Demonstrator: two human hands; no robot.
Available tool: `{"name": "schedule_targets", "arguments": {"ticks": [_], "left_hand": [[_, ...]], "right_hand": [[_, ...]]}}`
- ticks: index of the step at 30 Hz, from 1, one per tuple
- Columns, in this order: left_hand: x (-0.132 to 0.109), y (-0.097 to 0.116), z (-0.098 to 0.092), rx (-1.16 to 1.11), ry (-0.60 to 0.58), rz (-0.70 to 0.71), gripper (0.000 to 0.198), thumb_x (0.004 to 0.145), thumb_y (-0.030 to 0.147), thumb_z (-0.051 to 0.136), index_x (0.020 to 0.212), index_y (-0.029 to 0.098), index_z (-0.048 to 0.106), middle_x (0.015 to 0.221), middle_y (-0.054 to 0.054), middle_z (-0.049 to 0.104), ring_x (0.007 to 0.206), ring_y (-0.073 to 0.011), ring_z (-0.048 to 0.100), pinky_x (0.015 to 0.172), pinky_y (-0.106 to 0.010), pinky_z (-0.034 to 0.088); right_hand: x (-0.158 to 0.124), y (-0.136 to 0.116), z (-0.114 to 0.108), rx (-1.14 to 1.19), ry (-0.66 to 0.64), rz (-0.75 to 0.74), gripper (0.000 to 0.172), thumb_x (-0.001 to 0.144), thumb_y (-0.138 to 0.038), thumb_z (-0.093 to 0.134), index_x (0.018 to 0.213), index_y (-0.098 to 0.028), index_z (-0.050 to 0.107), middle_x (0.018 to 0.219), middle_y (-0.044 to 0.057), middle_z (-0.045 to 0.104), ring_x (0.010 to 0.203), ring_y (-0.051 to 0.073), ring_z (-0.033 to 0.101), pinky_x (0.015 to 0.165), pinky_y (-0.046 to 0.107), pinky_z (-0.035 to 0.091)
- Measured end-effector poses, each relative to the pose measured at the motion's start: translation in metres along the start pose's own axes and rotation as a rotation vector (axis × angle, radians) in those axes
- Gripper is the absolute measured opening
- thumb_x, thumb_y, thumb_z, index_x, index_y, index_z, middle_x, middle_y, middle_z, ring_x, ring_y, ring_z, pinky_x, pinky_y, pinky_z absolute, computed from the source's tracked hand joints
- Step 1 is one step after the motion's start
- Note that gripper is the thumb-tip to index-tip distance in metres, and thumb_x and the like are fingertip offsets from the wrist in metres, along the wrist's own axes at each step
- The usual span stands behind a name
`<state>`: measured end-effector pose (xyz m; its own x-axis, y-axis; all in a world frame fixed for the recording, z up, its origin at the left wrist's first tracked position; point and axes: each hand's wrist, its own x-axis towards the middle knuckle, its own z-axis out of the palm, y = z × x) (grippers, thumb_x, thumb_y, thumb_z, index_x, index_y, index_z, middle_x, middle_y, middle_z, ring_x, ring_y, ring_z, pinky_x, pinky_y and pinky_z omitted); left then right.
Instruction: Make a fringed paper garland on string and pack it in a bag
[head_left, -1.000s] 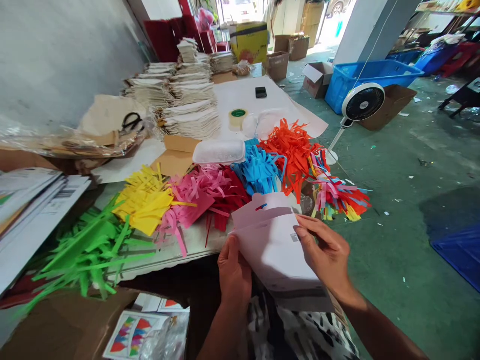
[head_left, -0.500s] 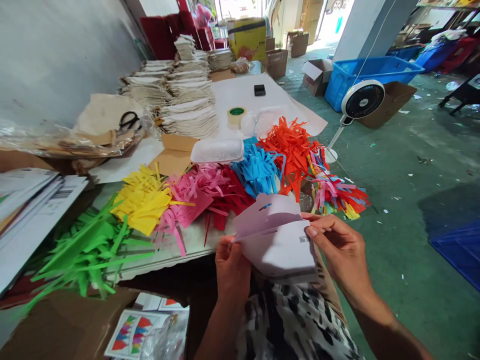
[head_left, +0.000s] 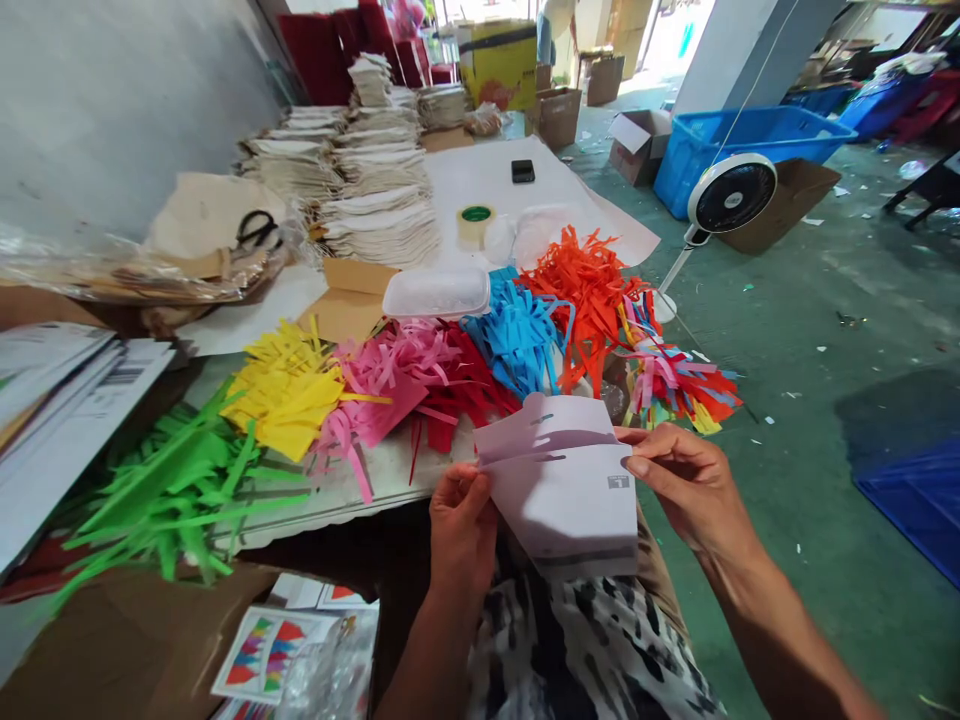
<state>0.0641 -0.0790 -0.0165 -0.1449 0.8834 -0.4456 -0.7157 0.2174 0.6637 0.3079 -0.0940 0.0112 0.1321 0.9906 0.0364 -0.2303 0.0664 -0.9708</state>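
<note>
Between my two hands, above my lap, is a folded white card (head_left: pixel 562 500) with a small grey printed mark near its right edge and a flap behind its upper edge. My left hand (head_left: pixel 463 520) pinches its left corner between thumb and fingers. At the right corner, my right hand (head_left: pixel 686 485) grips it the same way. Just beyond the card lie bunches of cut strips: dark red (head_left: pixel 480 385), blue (head_left: pixel 517 335) and orange (head_left: pixel 581 290). Pink strips (head_left: pixel 390 375), yellow strips (head_left: pixel 289 390) and green strips (head_left: pixel 169 490) spread leftward along the table's near edge.
Stacks of cream bundles (head_left: pixel 379 190), a tape roll (head_left: pixel 475 226), a clear plastic tub (head_left: pixel 436 292) and scissors (head_left: pixel 257 230) are on the table. A white fan (head_left: pixel 731 195) stands to the right. An open box (head_left: pixel 247 590) with printed packets (head_left: pixel 274 650) sits lower left.
The card's front has tilted to face me more, and its lower edge has dropped slightly. Its rear flap now shows less above the fold. Both hands keep their hold on the corners.
</note>
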Motion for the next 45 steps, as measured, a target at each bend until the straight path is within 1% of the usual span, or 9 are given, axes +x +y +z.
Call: {"name": "schedule_targets", "arguments": {"ticks": [13,16,20,27,30,33,38,42,45], "left_hand": [[0.003,-0.001,0.008,0.023,0.022,0.018,0.048,0.049,0.036,0.106,0.071,0.017,0.068,0.069,0.005,0.074,0.058,-0.0066,0.065,0.056,-0.014,0.050],[0.004,0.000,0.012,0.024,0.025,0.036,0.048,0.050,0.035,0.106,0.071,0.017,0.066,0.068,0.006,0.073,0.058,-0.0067,0.066,0.056,-0.014,0.050],[0.005,-0.001,0.015,0.046,-0.016,0.058,0.046,0.056,0.035,0.104,0.078,0.019,0.067,0.075,0.005,0.076,0.061,-0.0080,0.069,0.058,-0.014,0.051],[0.014,-0.004,0.015,0.160,-0.018,0.094,0.053,0.059,0.037,0.103,0.105,0.021,0.081,0.077,0.002,0.078,0.067,-0.0100,0.071,0.065,-0.018,0.055],[0.020,0.007,0.015,0.323,-0.106,0.102,0.041,0.063,0.036,0.100,0.096,0.019,0.083,0.084,-0.002,0.080,0.073,-0.0133,0.073,0.067,-0.020,0.057],[0.030,0.026,0.017,0.505,-0.298,0.101,0.031,0.071,0.035,0.096,0.089,0.016,0.078,0.085,-0.004,0.079,0.073,-0.0137,0.072,0.066,-0.020,0.057],[0.052,0.057,0.028,0.620,-0.611,-0.085,0.035,0.073,0.034,0.095,0.095,0.019,0.072,0.083,-0.008,0.079,0.070,-0.0191,0.075,0.062,-0.024,0.059],[0.057,0.070,0.035,0.685,-0.693,-0.094,0.041,0.072,0.030,0.094,0.109,0.018,0.081,0.086,-0.011,0.081,0.073,-0.0223,0.076,0.064,-0.027,0.061],[0.056,0.068,0.030,0.719,-0.706,-0.011,0.029,0.078,0.030,0.088,0.105,0.018,0.086,0.093,-0.012,0.083,0.075,-0.0217,0.076,0.064,-0.027,0.061]], "right_hand": [[0.009,0.001,0.001,-0.059,0.100,0.050,0.014,0.078,-0.033,0.093,0.079,-0.026,0.080,0.086,0.003,0.079,0.104,0.022,0.075,0.088,0.032,0.059],[0.010,0.000,0.004,-0.074,0.110,0.066,0.016,0.079,-0.035,0.091,0.082,-0.025,0.079,0.085,0.003,0.078,0.092,0.020,0.075,0.082,0.032,0.059],[0.012,0.000,0.006,-0.043,0.156,0.079,0.028,0.075,-0.036,0.093,0.095,-0.026,0.077,0.080,0.000,0.077,0.073,0.016,0.071,0.072,0.030,0.059],[0.007,0.004,0.002,-0.194,0.117,0.041,0.038,0.086,-0.036,0.085,0.123,-0.030,0.078,0.091,0.000,0.079,0.079,0.016,0.072,0.077,0.030,0.060],[0.011,0.004,-0.005,-0.273,0.022,0.047,0.033,0.087,-0.038,0.084,0.118,-0.028,0.081,0.092,0.001,0.079,0.080,0.017,0.072,0.076,0.031,0.061],[0.023,0.001,-0.013,-0.312,-0.061,0.040,0.022,0.084,-0.037,0.086,0.104,-0.026,0.084,0.088,0.001,0.079,0.077,0.017,0.071,0.075,0.032,0.061],[0.052,0.000,-0.023,-0.284,-0.235,0.111,0.026,0.082,-0.038,0.088,0.104,-0.025,0.080,0.088,0.001,0.078,0.074,0.015,0.070,0.064,0.026,0.057],[0.063,0.003,-0.024,-0.287,-0.290,0.133,0.030,0.081,-0.039,0.088,0.107,-0.026,0.080,0.086,0.000,0.077,0.071,0.014,0.067,0.060,0.024,0.054],[0.063,0.004,-0.023,-0.366,-0.304,0.050,0.021,0.085,-0.041,0.084,0.100,-0.026,0.084,0.086,0.002,0.076,0.070,0.014,0.064,0.059,0.025,0.051]]}}
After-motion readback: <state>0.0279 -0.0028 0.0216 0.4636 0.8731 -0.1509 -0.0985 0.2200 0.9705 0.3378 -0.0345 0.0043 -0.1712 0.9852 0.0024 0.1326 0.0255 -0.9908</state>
